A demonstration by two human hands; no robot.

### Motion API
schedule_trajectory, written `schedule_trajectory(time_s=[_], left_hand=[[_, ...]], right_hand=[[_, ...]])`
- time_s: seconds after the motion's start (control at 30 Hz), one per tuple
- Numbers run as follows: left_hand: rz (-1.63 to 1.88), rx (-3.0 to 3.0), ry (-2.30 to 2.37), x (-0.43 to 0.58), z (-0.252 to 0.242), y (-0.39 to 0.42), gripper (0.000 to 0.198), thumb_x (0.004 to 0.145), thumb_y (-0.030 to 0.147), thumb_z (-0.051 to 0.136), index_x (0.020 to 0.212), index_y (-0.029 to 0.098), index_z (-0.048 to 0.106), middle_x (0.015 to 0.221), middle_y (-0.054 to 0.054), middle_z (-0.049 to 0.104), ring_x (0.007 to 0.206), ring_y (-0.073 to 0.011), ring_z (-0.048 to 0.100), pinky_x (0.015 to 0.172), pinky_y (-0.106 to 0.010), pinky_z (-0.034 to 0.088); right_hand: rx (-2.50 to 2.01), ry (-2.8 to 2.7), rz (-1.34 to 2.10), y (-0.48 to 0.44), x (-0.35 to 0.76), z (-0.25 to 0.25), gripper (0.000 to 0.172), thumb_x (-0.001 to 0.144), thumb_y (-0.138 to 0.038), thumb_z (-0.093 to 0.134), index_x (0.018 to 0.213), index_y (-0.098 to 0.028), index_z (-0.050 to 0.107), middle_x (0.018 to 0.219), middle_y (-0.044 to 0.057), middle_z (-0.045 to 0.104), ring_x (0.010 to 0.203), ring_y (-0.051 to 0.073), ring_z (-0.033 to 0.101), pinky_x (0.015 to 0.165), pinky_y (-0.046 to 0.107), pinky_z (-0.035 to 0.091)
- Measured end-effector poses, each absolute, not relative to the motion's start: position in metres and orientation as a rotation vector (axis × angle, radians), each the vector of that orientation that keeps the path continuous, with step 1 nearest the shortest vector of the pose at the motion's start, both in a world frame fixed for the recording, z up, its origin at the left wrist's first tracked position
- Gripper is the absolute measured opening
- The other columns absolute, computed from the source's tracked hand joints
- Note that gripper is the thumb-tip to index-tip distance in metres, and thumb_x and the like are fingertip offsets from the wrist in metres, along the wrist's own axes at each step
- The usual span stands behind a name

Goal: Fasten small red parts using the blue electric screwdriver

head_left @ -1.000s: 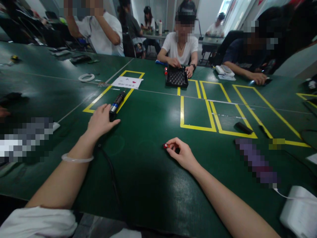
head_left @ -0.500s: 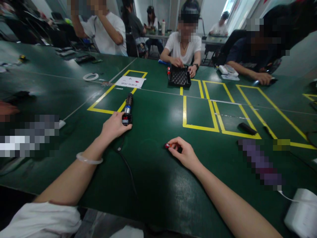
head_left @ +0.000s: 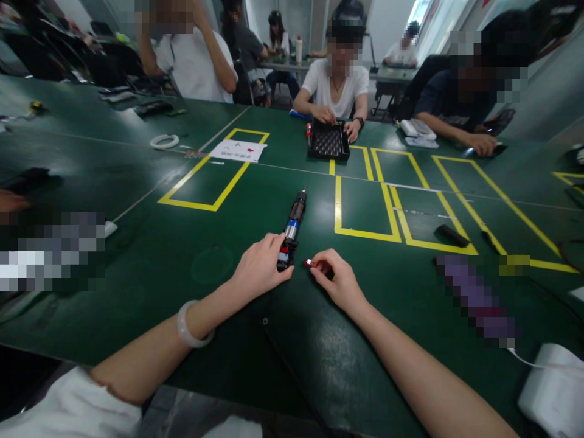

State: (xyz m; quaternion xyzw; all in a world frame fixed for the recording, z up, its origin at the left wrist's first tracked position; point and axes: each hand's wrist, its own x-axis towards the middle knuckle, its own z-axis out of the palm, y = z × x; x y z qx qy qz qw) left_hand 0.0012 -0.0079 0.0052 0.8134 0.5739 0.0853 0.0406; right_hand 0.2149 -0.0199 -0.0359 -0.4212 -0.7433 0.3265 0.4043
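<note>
Fingers (head_left: 272, 260) of the left hand (head_left: 258, 272) were closed round the screwdriver (head_left: 295, 219) at its back end on the table (head_left: 255, 359), a red bit (head_left: 309, 263) was pinched right beside it by the right hand (head_left: 340, 283), both probably best kept steady tbh.

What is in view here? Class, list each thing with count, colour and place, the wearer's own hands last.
table: one, green, fills the view
tape outlines: several, yellow, on table
tray: one, black, far side
paper sheet: one, white, left outline's far end
ring: one, white, left of the sheet
bar: one, black, right side
box: one, white, near right corner
people: several, seated, far side
screwdriver: one, black with blue band, centre
red part: one, small, centre
bracelet: one, pale, left wrist
left hand: one, grips the screwdriver's near end
right hand: one, pinches the red part
</note>
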Motion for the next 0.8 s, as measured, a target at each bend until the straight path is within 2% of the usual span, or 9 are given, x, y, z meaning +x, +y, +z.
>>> schedule_trajectory(time_s=[0.2,0.43,0.6,0.8], left_hand=[[0.299,2.521,1.621,0.012,0.003,-0.022,0.062,0.08,0.042,0.058,0.135,0.015,0.042,0.126,-0.013,0.053,0.107,-0.0291,0.059,0.092,-0.04,0.048],[0.322,2.524,1.574,0.017,0.001,-0.028,0.064,0.08,0.04,0.058,0.137,0.017,0.04,0.129,-0.013,0.052,0.111,-0.0296,0.057,0.095,-0.04,0.047],[0.307,2.549,1.569,0.018,0.003,-0.028,0.064,0.082,0.04,0.056,0.138,0.014,0.039,0.129,-0.015,0.051,0.11,-0.0296,0.056,0.094,-0.041,0.047],[0.248,2.55,1.644,0.028,0.005,-0.024,0.06,0.085,0.046,0.051,0.135,0.013,0.041,0.124,-0.016,0.05,0.107,-0.0294,0.056,0.085,-0.039,0.05]], right_hand=[[-1.068,-1.951,0.793,-0.022,0.214,-0.034,0.008,0.089,-0.016,0.055,0.092,-0.023,0.057,0.092,0.004,0.056,0.079,0.017,0.057,0.07,0.029,0.047],[-1.085,-2.052,0.761,-0.023,0.213,-0.034,0.01,0.09,-0.017,0.056,0.096,-0.024,0.062,0.099,0.006,0.059,0.096,0.021,0.059,0.086,0.035,0.048],[-1.057,-2.003,0.785,-0.024,0.213,-0.033,0.014,0.09,-0.017,0.056,0.098,-0.024,0.065,0.097,0.006,0.061,0.093,0.02,0.061,0.085,0.034,0.05],[-1.01,-1.974,0.782,-0.024,0.214,-0.032,0.017,0.089,-0.016,0.056,0.101,-0.023,0.066,0.099,0.007,0.064,0.093,0.02,0.064,0.083,0.034,0.051]])
